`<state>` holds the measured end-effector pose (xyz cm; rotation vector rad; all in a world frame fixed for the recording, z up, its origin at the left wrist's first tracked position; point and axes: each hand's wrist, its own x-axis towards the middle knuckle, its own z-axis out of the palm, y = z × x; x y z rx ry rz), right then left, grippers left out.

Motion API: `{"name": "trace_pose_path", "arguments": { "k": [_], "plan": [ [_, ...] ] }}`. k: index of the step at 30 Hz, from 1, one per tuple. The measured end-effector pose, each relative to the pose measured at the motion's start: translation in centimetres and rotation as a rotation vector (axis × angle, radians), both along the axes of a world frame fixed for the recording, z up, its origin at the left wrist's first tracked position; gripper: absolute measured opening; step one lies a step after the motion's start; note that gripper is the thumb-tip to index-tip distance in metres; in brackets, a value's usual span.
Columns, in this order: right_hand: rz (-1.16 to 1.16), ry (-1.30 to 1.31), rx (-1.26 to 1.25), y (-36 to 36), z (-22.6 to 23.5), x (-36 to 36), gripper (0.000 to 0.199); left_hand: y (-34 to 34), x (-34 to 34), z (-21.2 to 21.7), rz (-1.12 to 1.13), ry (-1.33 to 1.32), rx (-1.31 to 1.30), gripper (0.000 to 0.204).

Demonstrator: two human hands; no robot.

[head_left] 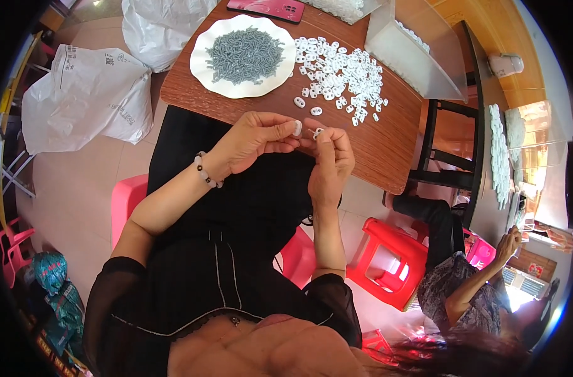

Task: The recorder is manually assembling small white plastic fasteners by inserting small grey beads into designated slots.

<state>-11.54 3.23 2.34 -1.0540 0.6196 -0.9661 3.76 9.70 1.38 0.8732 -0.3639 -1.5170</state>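
My left hand (258, 135) pinches a small white oval plastic piece (297, 128) between thumb and fingers, just off the table's near edge. Close beside it, my right hand (332, 154) is closed on another small white plastic piece (318, 133), partly covered by the fingertips. The fingers of both hands almost meet. Beyond them, a loose pile of similar white two-holed pieces (346, 72) spreads over the brown table (261, 108), with two pieces lying nearest my hands. To its left, a white scalloped plate (201, 60) bears a heap of small grey rod-shaped parts (245, 55).
A pink phone (267, 9) lies at the table's far edge, and a clear-sided bin (402, 53) stands at the right. White sacks (88, 97) fill the left. A red stool (387, 264) stands at right, near another person (465, 289) working at a second table.
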Motion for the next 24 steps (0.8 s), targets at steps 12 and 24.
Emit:
{"name": "trace_pose_path", "arguments": {
  "k": [12,24],
  "plan": [
    [-0.003,0.09,-0.115,0.55,0.34,0.35,0.006,0.25,0.17,0.1,-0.04,-0.047,-0.015,0.027],
    [0.003,0.055,-0.086,0.6,0.43,0.35,0.007,0.36,0.01,0.31,-0.014,-0.116,0.0,0.026]
  ]
}}
